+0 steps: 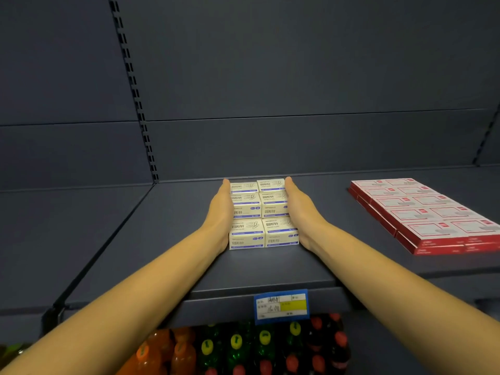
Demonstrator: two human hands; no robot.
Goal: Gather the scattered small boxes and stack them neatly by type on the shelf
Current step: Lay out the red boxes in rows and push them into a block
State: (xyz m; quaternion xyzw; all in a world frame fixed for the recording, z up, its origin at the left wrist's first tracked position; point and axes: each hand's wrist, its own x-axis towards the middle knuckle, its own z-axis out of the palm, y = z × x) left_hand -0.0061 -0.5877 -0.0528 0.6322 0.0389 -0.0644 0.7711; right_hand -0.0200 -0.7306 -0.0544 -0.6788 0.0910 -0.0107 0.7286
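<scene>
Fingers [226, 185] straight and flat on both sides: left hand [220, 211] and right hand [299, 208] press the flanks of the cream cardboard paper-clip boxes [259, 212], blocked two wide mid-way along the smooth dark grey metal shelf [162, 226]. Flat red cardboard boxes [422, 212] lie tiled well to the right.

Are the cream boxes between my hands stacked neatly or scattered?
Stacked neatly: the cream boxes form two tight aligned columns, left hand and right hand pressed flat against their sides.
</scene>
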